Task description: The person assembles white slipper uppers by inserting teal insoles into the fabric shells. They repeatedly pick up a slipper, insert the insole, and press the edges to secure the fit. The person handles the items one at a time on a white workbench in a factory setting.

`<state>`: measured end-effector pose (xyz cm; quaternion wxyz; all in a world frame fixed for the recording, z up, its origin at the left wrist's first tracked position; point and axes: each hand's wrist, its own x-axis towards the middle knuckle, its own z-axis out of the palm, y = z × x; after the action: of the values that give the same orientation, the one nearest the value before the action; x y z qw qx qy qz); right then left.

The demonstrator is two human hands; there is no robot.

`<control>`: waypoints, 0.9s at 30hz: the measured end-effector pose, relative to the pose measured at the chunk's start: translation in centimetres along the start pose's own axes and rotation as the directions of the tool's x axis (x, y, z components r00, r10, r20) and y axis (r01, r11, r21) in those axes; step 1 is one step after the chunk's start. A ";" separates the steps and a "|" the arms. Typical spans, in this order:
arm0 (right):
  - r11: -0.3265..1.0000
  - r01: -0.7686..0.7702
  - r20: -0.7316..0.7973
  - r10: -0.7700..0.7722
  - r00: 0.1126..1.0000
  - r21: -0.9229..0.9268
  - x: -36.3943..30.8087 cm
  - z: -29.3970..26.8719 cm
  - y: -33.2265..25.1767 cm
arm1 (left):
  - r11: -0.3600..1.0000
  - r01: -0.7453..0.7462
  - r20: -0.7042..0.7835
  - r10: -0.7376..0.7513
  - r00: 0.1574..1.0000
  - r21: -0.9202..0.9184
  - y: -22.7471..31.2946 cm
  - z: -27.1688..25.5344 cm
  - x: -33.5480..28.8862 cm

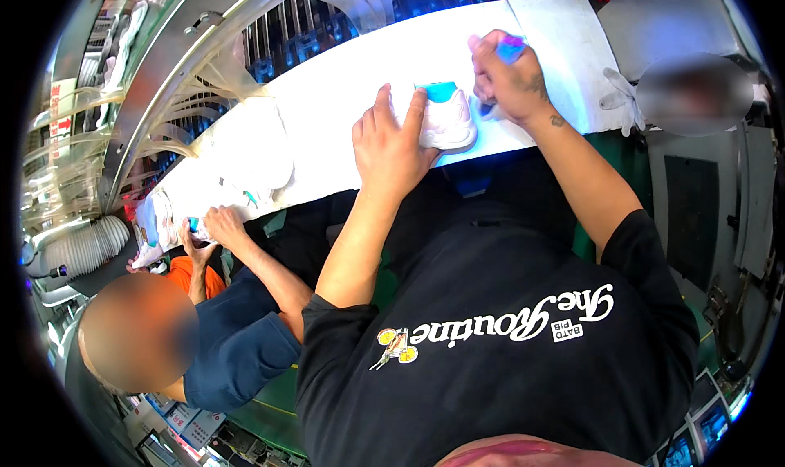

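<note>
A white shoe (455, 125) with a bright turquoise inside lies on the white worktop in front of me. My left hand (391, 144) grips it from the left, fingers stretched along its side and the thumb near its closer end. To the right of the shoe, my right hand (511, 78) is raised a little and closed around a slim tool (511, 48). The tool's upper end glows purple-blue, and its lower end, blurred, points down toward the worktop. Its exact kind cannot be made out.
The long white worktop (327, 83) runs leftward to a co-worker, whose hands (221, 228) hold another shoe. More white shoes (155, 222) sit beyond them. A white glove (621, 101) lies at the right end. Rows of dark rollers (286, 29) and clear plastic strips (221, 87) border the far side.
</note>
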<state>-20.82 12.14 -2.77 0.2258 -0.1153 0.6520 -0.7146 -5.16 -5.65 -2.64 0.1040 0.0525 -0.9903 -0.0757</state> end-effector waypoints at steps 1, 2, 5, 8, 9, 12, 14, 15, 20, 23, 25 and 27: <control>0.983 -0.002 0.019 -0.001 1.000 0.185 -0.1 0.7 -0.4 | 1.000 0.002 -0.003 -0.002 1.000 0.004 0.1 0.0 0.0; 0.932 -0.002 0.021 -0.006 1.000 0.362 -0.2 1.4 -0.7 | 1.000 -0.016 0.000 0.016 1.000 0.009 0.4 0.0 0.1; 0.819 -0.027 0.000 0.033 0.999 0.573 -0.4 4.1 -0.3 | 0.998 -0.036 -0.017 0.037 0.999 0.050 1.1 0.0 0.0; 0.885 -0.004 0.107 -0.052 0.993 0.466 -0.6 4.7 1.5 | 0.996 -0.041 -0.068 0.046 0.997 0.076 3.2 0.2 0.1; 0.916 -0.063 0.162 -0.002 0.987 0.395 -0.1 4.0 1.5 | 0.997 -0.047 -0.102 0.054 0.993 0.066 3.0 0.6 -0.1; 0.950 -0.225 0.254 0.168 0.953 0.218 0.7 2.5 -0.1 | 0.997 -0.062 -0.187 0.070 0.980 0.045 2.2 2.1 -0.7; 0.935 -0.261 0.268 0.194 0.944 0.241 0.4 2.7 -0.3 | 0.997 -0.062 -0.214 0.071 0.974 0.048 2.3 2.3 -1.2; 0.927 -0.278 0.277 0.206 0.939 0.254 0.4 2.7 -0.4 | 0.997 -0.076 -0.226 0.082 0.971 0.035 2.1 2.4 -1.1; 0.856 -0.311 0.363 0.158 0.918 0.414 0.7 1.0 0.0 | 0.996 -0.094 -0.185 0.092 0.978 0.001 1.5 1.8 -1.3; 0.803 -0.303 0.230 0.211 0.950 0.514 0.6 1.2 -0.3 | 0.994 -0.105 -0.192 0.096 0.977 -0.037 1.5 1.7 -1.2; 0.778 -0.271 0.108 0.256 0.961 0.567 0.5 1.3 -0.2 | 0.994 -0.107 -0.202 0.098 0.974 -0.034 1.3 1.8 -1.2; 0.919 -0.103 0.010 0.107 0.994 0.381 2.2 -1.9 1.2 | 0.991 -0.125 -0.238 0.108 0.965 -0.056 1.1 2.1 -1.5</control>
<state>-23.42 12.74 -4.51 0.2784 -0.0303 0.5071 -0.8151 -4.25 -4.05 -4.75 0.2263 -0.0008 -0.9692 -0.0976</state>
